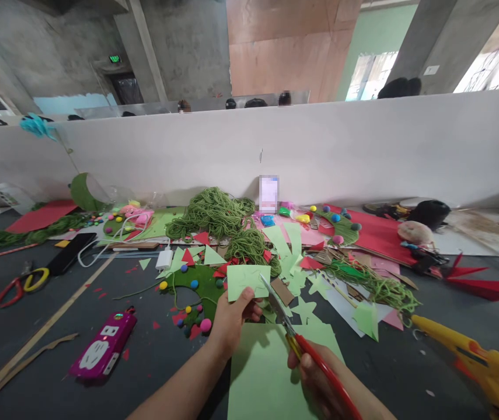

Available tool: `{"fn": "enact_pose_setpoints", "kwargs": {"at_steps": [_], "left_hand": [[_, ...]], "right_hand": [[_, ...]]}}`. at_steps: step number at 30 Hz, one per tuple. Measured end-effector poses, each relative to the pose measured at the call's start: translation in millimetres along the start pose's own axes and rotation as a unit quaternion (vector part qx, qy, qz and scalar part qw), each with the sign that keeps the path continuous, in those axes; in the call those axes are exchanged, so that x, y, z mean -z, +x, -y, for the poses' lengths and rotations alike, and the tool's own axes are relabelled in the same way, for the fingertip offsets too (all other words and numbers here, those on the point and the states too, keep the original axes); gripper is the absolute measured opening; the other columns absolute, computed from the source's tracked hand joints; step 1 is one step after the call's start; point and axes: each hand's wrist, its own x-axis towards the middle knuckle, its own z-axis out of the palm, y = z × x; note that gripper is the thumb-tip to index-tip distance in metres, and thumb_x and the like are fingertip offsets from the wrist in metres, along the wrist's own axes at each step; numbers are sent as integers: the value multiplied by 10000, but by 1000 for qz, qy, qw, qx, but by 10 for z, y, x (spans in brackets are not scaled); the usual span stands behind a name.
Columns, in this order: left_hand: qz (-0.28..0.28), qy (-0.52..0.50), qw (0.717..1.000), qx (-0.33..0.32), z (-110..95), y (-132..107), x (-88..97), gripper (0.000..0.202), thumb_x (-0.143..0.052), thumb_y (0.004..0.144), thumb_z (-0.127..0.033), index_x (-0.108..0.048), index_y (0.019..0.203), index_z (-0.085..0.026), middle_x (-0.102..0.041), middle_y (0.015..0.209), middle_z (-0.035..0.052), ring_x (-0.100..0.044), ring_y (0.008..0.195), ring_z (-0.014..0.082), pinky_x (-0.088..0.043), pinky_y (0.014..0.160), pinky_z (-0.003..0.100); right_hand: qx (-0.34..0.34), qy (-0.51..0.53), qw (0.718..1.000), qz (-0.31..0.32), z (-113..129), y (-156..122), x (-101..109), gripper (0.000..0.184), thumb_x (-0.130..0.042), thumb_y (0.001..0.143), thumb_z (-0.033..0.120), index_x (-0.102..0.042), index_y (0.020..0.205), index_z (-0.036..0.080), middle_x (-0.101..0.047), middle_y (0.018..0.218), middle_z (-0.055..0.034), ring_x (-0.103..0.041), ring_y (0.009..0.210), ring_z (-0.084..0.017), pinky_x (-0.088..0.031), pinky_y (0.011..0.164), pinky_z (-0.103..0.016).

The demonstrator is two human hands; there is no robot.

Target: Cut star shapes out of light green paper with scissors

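Scissor handles (pixel 327 371) part hidden, phone screen (pixel 269 193) blurred

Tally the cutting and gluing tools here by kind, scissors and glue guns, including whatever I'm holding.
Scissors: 2, one pair in your right hand, another pair lying at the left
Yellow glue gun: 1, lying at the right
Total: 3

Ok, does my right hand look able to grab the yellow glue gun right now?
Probably not as it is: your right hand is holding scissors. Otherwise the glue gun lies off to that side, with nothing large in the way.
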Motion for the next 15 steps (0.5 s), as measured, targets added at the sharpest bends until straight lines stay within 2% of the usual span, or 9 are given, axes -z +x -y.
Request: {"fn": "enact_pose_setpoints", "kwargs": {"at_steps": [3,5,10,15], "left_hand": [[54,0,999,0,45,0,18,556,-951,539,-526,-714,811,-103,-704,707,57,-603,528,124,-489,506,251],[69,18,997,0,80,8,24,549,-937,560,-557,-699,774,-111,-678,682,43,-569,502,110,-475,493,251],[58,58,997,-4,136,34,27,520,-851,663,-616,-656,672,-134,-609,577,12,-503,449,92,-437,461,237],[51,74,996,2,85,7,-6,532,-864,617,-620,-649,627,-133,-583,530,6,-479,428,88,-414,444,233]], "right_hand": [[8,-7,1000,-2,-19,11,-1,892,-427,633,1044,-463,945,209,-315,569,118,-276,418,-32,-234,420,-183],[8,-7,1000,9,-17,8,-8,878,-426,644,1039,-451,930,209,-315,583,116,-270,419,-29,-220,413,-182],[8,9,999,33,-65,-26,-23,853,-439,704,1003,-477,956,189,-318,578,113,-219,442,-25,-157,428,-196],[13,18,999,23,-242,-30,-20,894,-364,749,998,-545,1058,178,-344,584,93,-256,467,-55,-229,466,-213]]}}
